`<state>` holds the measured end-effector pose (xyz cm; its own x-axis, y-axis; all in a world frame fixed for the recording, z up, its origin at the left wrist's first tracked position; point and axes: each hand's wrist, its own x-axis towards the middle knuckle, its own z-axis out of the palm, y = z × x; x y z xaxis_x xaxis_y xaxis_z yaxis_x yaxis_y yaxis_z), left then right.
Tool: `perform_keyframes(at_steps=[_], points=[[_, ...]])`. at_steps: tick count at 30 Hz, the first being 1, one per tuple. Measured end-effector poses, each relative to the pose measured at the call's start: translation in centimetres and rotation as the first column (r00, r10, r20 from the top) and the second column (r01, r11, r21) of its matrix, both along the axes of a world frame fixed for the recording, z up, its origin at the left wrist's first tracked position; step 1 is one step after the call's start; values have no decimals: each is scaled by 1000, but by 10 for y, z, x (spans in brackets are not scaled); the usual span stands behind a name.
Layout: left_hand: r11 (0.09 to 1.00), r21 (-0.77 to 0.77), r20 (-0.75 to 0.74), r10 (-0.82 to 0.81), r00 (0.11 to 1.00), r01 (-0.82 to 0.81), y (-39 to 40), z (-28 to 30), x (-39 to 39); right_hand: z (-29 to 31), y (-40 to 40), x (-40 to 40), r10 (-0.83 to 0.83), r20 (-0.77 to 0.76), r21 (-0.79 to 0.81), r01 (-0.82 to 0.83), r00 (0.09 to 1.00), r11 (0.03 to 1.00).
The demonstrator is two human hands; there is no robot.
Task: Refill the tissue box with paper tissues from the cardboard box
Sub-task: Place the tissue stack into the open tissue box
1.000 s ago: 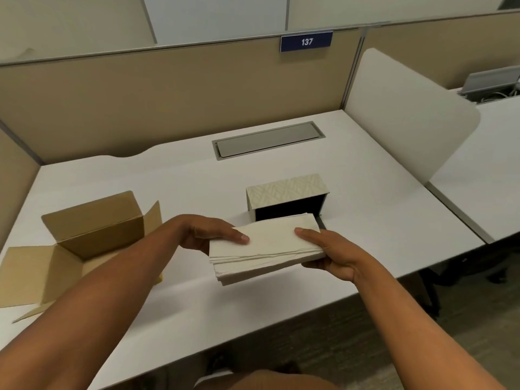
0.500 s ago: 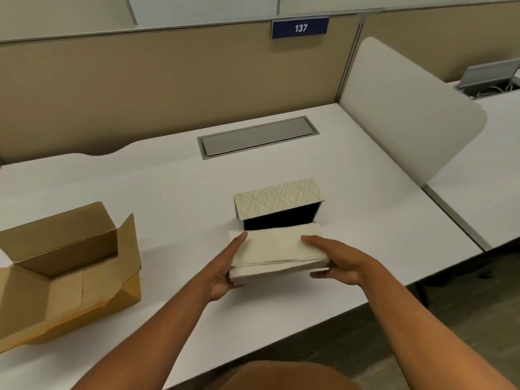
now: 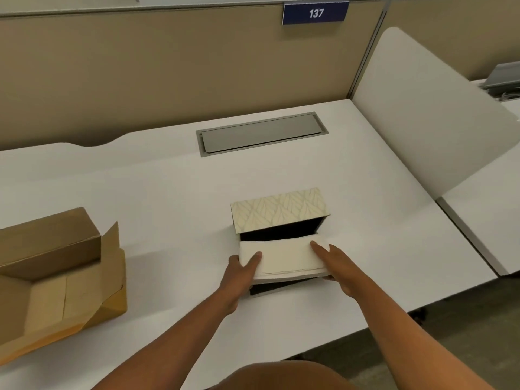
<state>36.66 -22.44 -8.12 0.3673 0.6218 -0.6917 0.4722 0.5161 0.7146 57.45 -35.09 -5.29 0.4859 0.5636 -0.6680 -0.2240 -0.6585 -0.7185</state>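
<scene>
- Two hands are holding one stack of tissues [image 3: 284, 258] at the mouth of the tissue box [image 3: 278, 213], which is the landmark for everything below.
- Far left of the tissue box, the carton [image 3: 56, 280] is sitting on the desk [image 3: 168, 198] with its flaps open, well apart from the hands.
- Just in front of the tissue box and toward its left end, the left hand [image 3: 239, 277] is gripping the stack's left end, with the thumb lying on top and the other fingers curled out of sight beneath.
- Directly in front of the tissue box's dark opening, the stack is lying flat, its far edge touching or just entering the opening; I cannot tell which.
- Under the stack, a dark flap [image 3: 281, 287] of the tissue box is lying on the desk.
- Toward the tissue box's right end, the right hand [image 3: 337, 266] is gripping the stack's right end, fingers stretched across the top.
- Behind the tissue box, a grey hatch [image 3: 261, 133] is sitting flush in the desk.
- Further behind and to the right, a blue sign [image 3: 315, 13] reading 137 is hanging on the partition [image 3: 168, 74].
</scene>
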Motion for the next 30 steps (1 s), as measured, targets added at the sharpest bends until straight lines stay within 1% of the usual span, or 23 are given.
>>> perform_keyframes(at_steps=[4,8,12,15,18,20,22,23,28,30], points=[[999,17,-7,51,999,-51,-10,0,15,-5,10,16,44,56,4,-44,997,999],[995,37,5,91,996,-91,-16,2,24,-8,17,34,74,94,40,-78,993,996],[988,68,-1,138,990,-138,-17,0,30,-16,17,42,116,75,39,-119,990,992],[979,51,-26,198,980,-196,-14,-1,34,-20,21,41,115,66,39,-118,991,992],[970,27,-59,243,968,-242,-12,-2,36,-22,27,38,35,30,34,-36,999,999],[964,15,-85,266,960,-266,-11,-2,39,-25,28,37,-64,-63,73,69,996,995],[958,6,-86,287,954,-288,-9,-3,42,-27,27,37,-118,-173,127,141,978,982],[953,2,-76,301,951,-302,-9,-3,43,-27,27,37,-135,-205,142,166,969,976],[935,21,33,354,935,-355,-11,-4,43,-30,19,35,-236,-238,189,283,942,940],[935,54,28,350,936,-352,-13,-5,43,-32,18,30,-238,-226,207,286,944,936]])
